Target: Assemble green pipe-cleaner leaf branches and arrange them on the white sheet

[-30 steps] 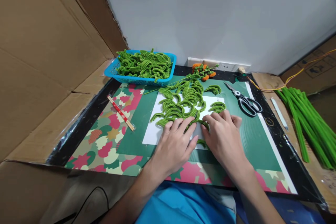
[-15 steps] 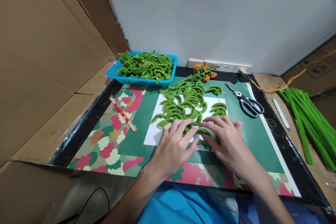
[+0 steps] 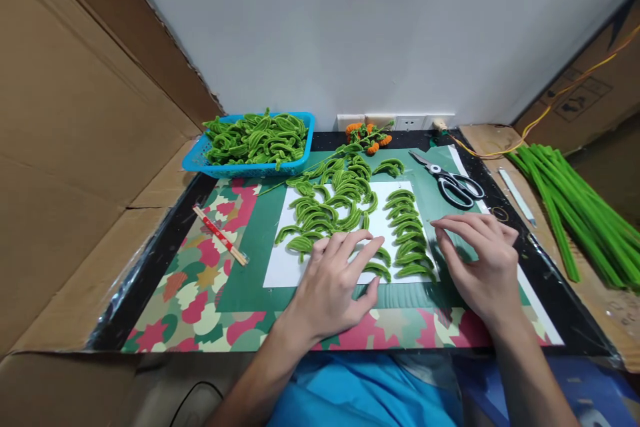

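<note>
Curved, fuzzy green chenille-stem leaves (image 3: 320,217) lie in a loose pile on a white sheet of paper (image 3: 280,273). Along the sheet's right edge, more of these leaves form a neat column (image 3: 411,240). My left hand (image 3: 337,280) hovers over the sheet's near edge, thumb and fingers apart, holding nothing visible. Beside its fingertips lie a couple of leaves (image 3: 377,270), partly covered by the hand. My right hand (image 3: 480,260) is just right of the column, thumb and forefinger pinched together. Anything between those fingertips is too small to name.
A blue plastic basket (image 3: 250,170) heaped with green leaves stands at the back left. Wrapped chopsticks (image 3: 220,235) lie left, scissors (image 3: 450,183) right. Orange fuzzy flowers (image 3: 367,137) sit by the wall sockets (image 3: 410,123). Green stems (image 3: 575,213) and a white cutter-like tool (image 3: 517,197) lie far right.
My right hand has moved right, off the loose leaves, uncovering the whole column. My left hand stays by the near edge. The view has shifted slightly.
</note>
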Motion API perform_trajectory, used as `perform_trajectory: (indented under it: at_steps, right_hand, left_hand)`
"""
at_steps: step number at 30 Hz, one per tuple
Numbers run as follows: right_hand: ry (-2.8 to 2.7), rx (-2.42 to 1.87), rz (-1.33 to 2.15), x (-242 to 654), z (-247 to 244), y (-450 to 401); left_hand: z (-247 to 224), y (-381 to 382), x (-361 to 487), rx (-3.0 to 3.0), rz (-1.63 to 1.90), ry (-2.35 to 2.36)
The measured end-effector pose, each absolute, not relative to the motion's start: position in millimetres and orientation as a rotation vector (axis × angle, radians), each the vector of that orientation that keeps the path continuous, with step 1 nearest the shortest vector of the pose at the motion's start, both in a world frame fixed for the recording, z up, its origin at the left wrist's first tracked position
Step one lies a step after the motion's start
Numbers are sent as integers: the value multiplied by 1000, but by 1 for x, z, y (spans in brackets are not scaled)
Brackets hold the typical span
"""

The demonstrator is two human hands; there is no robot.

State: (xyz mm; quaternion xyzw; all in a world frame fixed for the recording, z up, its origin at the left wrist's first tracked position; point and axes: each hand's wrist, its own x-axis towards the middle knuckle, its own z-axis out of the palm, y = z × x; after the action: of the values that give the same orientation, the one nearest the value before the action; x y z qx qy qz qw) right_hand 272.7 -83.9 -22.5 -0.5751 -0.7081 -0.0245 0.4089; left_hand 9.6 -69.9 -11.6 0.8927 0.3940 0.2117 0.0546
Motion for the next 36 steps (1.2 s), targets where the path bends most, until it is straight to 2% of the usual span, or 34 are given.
perform_trajectory:
  at_steps: [36]
  right_hand:
    - [-1772,-1427,83,269,-24,-85]
  left_hand:
    - [-11,-68,8,2667,685,1148]
